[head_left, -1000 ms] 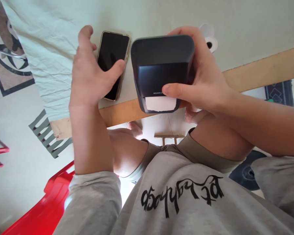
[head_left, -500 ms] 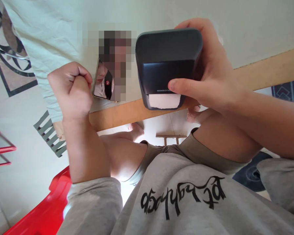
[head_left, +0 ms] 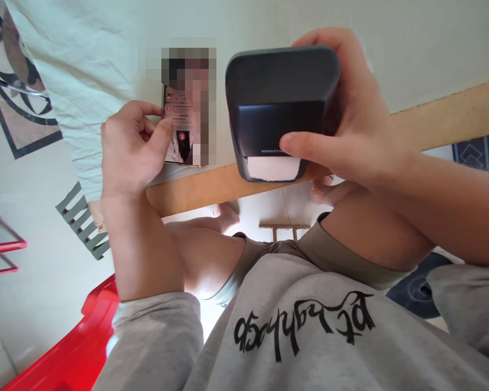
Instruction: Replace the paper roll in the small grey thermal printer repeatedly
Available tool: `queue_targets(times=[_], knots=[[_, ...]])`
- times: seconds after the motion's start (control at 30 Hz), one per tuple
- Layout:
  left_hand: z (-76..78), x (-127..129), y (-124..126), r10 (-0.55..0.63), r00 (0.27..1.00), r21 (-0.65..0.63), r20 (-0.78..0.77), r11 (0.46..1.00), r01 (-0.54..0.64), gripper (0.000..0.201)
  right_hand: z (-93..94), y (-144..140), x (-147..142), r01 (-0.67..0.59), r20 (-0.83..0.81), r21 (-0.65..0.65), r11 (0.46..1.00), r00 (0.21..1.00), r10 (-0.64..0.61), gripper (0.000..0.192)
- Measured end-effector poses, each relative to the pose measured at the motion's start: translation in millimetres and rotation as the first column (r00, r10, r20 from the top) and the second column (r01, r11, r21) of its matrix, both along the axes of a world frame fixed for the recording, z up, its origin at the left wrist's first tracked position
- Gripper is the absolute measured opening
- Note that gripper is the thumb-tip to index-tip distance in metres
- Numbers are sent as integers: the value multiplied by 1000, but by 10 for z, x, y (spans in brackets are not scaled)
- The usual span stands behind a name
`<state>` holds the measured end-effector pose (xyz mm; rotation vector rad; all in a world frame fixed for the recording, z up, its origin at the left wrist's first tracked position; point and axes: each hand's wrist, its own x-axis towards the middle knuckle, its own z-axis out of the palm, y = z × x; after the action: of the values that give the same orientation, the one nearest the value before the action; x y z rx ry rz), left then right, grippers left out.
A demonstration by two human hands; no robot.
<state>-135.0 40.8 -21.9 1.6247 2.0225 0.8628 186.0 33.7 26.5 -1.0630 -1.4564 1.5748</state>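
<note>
right hand clamped around dark label printer, held above bench edge, white paper showing at its slot. left hand curled at lit phone, thumb on screen. no label out yet.

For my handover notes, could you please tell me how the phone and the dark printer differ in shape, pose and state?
The phone is a thin slab lying flat on the table; the printer is a thick rounded box lifted off it. The phone's screen is lit, partly blurred; the printer shows white paper at its slot. The left hand touches the phone's edge; the right hand grips the printer.
</note>
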Motion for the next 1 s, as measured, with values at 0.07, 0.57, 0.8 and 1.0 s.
queue_targets(times=[0.07, 0.57, 0.8, 1.0], knots=[[16, -13, 0, -9, 1000, -14, 11, 1000, 9, 17, 12, -7, -2, -12, -5, -34, 999, 1000, 12, 68], [108, 39, 56, -19, 993, 349, 120, 937, -24, 17, -6, -1, -15, 24, -8, -19, 1000, 1000, -24, 69], [308, 986, -356, -130, 783, 306, 608, 949, -80, 26, 35, -40, -56, -89, -62, -74, 993, 995, 84, 71], [304, 1384, -676, -32, 639, 99, 768, 993, -69, 34, -95, -37, -136, -60, -172, 178, 982, 981, 91, 72]])
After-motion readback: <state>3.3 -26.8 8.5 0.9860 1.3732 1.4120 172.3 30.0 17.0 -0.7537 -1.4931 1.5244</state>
